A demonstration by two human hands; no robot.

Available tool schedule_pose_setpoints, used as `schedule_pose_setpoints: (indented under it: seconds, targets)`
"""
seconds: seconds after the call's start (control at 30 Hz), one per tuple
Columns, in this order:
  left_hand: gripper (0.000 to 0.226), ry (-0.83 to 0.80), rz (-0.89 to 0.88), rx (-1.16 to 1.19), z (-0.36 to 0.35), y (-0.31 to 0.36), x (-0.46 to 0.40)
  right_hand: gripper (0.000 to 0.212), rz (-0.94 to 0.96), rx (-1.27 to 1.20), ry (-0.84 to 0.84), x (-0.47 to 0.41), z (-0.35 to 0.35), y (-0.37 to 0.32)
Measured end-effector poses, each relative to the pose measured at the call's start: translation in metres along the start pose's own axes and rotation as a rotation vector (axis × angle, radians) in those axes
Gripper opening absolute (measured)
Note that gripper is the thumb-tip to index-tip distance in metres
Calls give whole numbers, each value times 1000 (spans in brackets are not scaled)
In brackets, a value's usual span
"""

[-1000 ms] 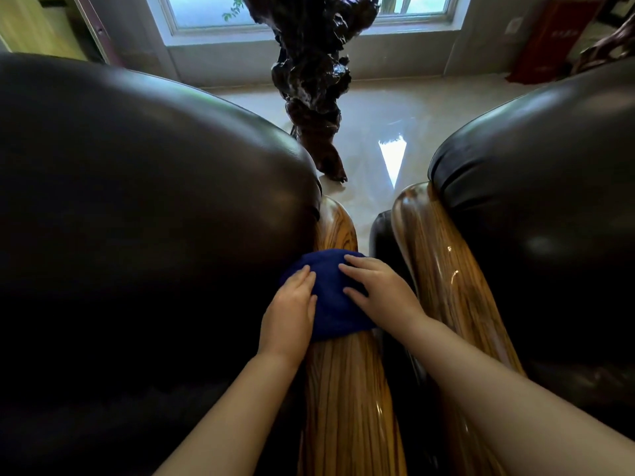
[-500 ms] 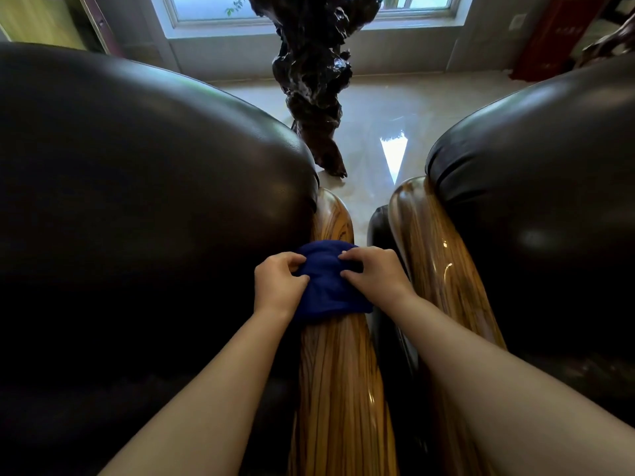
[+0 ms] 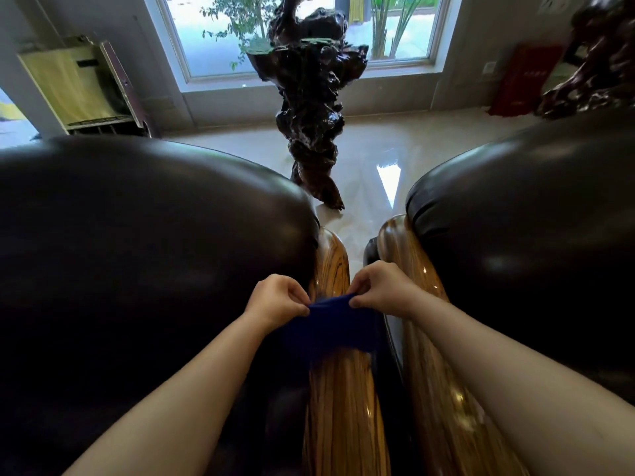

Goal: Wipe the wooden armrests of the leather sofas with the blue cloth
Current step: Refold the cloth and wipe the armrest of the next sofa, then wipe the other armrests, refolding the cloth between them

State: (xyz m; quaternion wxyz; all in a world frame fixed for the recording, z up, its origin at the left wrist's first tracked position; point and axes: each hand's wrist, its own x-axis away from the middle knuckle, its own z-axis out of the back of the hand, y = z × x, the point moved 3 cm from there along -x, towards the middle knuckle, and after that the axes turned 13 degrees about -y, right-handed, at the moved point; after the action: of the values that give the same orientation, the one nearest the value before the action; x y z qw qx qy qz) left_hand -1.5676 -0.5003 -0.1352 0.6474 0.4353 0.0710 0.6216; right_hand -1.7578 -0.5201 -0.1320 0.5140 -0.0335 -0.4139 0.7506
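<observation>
- Between two dark leather sofas, at about 6 o'clock in the view, the blue cloth (image 3: 331, 326) lies draped across the left wooden armrest (image 3: 338, 400).
- The left hand (image 3: 276, 298) pinches the cloth's upper edge at its 9 o'clock corner, fingers curled tight on the fabric.
- The right hand (image 3: 381, 288) pinches the same edge at the 3 o'clock corner, likewise closed on it.
- That edge looks lifted slightly off the wood, though the dark fabric makes this hard to judge.
- The right wooden armrest (image 3: 426, 338) runs just beside, bare and glossy.
- At 12 o'clock a dark gnarled root carving (image 3: 311, 97) stands on the shiny floor (image 3: 371, 156) before a window (image 3: 220, 32).
</observation>
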Motion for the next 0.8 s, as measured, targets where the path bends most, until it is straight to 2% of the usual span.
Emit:
schedule_pose_setpoints:
  seconds: [0.23, 0.4, 0.6, 0.8]
  targets:
    - [17, -13, -89, 27, 66, 75, 85, 14, 47, 70, 32, 82, 64, -91]
    - [19, -21, -185, -14, 87, 129, 141, 14, 73, 74, 111, 153, 95, -132]
    - [13, -11, -274, -50, 83, 194, 199, 11, 81, 97, 168, 236, 128, -150]
    - [20, 40, -315, -102, 50, 262, 246, 13, 117, 150, 210, 310, 162, -140]
